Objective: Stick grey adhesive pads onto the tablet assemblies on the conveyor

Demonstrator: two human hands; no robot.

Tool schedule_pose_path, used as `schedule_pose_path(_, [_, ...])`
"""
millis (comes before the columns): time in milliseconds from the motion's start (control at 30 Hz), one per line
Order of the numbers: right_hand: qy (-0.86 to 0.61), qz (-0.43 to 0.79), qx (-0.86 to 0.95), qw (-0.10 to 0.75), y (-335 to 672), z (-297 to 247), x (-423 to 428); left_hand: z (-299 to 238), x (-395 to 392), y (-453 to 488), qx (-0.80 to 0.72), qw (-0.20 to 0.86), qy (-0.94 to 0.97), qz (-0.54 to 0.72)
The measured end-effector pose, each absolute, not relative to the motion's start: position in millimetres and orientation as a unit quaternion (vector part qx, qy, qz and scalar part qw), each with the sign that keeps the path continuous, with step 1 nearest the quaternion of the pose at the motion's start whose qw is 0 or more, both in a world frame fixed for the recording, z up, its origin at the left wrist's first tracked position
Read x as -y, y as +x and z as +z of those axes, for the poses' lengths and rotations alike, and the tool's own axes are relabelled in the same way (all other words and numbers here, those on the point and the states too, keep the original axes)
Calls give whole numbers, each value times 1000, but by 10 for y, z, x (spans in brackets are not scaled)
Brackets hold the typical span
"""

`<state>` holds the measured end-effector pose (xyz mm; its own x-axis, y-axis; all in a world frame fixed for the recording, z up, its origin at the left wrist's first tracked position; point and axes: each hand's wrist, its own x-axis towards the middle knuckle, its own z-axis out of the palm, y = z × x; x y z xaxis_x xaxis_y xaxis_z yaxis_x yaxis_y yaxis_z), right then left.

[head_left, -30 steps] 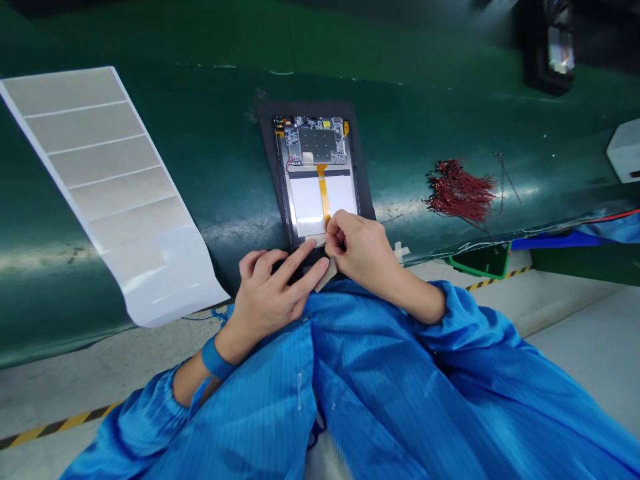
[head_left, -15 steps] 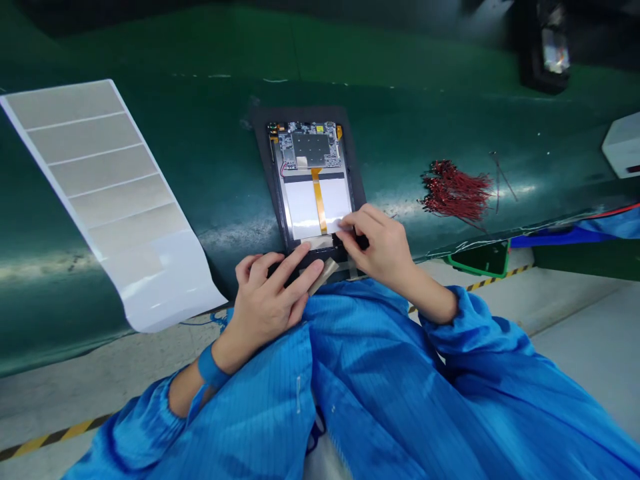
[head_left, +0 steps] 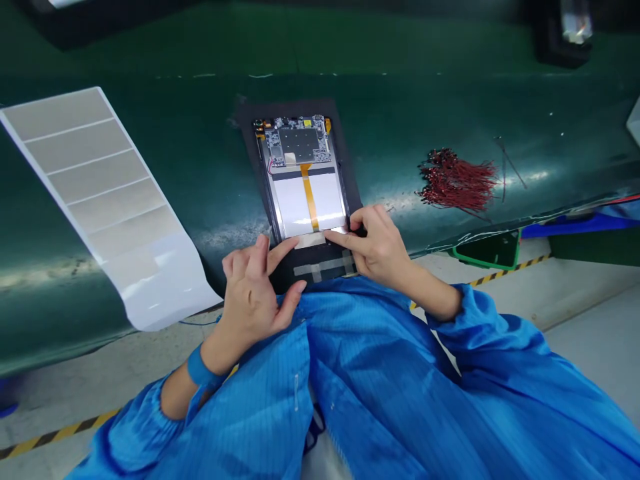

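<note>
A dark green counter [head_left: 400, 87] fills the upper half of the frame, its front edge running across the middle. Below it, the person's blue coat [head_left: 380, 387] covers the lower centre and right. At the left, a long white sheet [head_left: 100, 193] of grey rectangular labels lies slanted on the counter, with its lower end curling over the front edge.

At the centre, a black mat [head_left: 287, 267] lies on the counter and reaches its front edge. An opened tablet [head_left: 290, 200] rests on it, back side up. A circuit board [head_left: 299, 141] sits at the tablet's far end, and an orange ribbon [head_left: 309, 197] runs down the middle of the white panel.

The left hand [head_left: 253, 290] sits at the mat's lower left corner. It is open with fingers spread and grips nothing, and its index finger reaches the tablet's near edge. The right hand [head_left: 373, 247] lies at the tablet's lower right corner with fingers half bent. Its index fingertip presses flat on a pale strip [head_left: 313, 239] along the near edge, and nothing is pinched.

A bundle of red wires [head_left: 457, 183] lies on the counter, well apart to the right. A grey tape cross [head_left: 325, 267] is stuck on the mat between the two hands. A blue wristband [head_left: 200, 370] circles the left wrist.
</note>
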<state>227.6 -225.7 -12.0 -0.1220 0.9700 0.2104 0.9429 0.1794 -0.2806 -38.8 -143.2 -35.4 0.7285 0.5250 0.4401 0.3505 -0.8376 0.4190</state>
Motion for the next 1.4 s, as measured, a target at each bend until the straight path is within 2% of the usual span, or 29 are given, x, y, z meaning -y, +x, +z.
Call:
schedule_pose_path(300, [-628,54,766,128,2295,-185,2246,-342,1389,-408,-208,151,934,247])
schedule_pose_path(567, [-541,-67,822,165,2399,-236,2283,-319,1341,-521,-181,141,947,223])
schedule_pose_path(767, [-570,91,789,209,2214,-90,2037,-304,1260,-450,-288,227,898,242])
schedule_pose_path(867, [-571,109,795,171,2016,-38,1866,-297,1210,-298,-323,228,875,278])
schedule_pose_path(1067, [-588,101,801,54,1802,176,1695,-347,1179,-225,-297,171,882,323])
schedule_pose_path(1400, [-576,67,814,-10,1792,344,1795,-415,1264,-340,-326,143,889,286])
